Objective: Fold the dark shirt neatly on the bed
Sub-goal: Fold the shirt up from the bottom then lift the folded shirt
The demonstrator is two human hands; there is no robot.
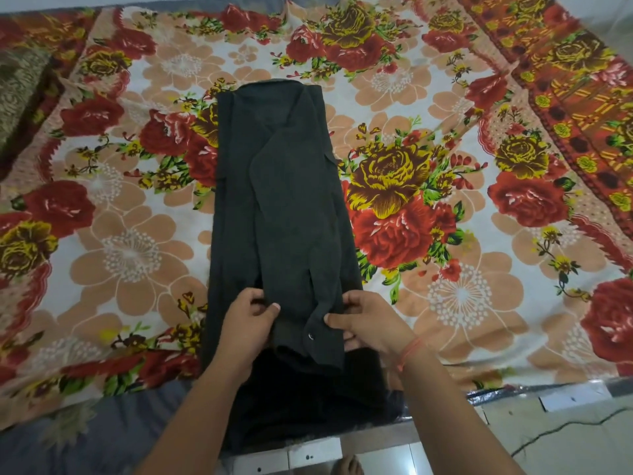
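The dark shirt point(281, 186) lies lengthwise down the middle of the bed as a long narrow strip, its sides turned inward and a sleeve laid down its middle. Its near end hangs over the front edge of the bed. My left hand point(248, 323) pinches the left side of the sleeve cuff near the shirt's lower part. On the cuff's right side, beside a small metal snap, my right hand point(366, 325) grips the cloth. A red thread circles my right wrist.
A floral bedsheet point(462, 234) in red, peach and yellow covers the bed. Grey mattress point(113, 437) shows along the near edge. A brownish pillow or blanket point(19, 94) sits at far left. Tiled floor point(561, 447) with a dark cable lies at lower right.
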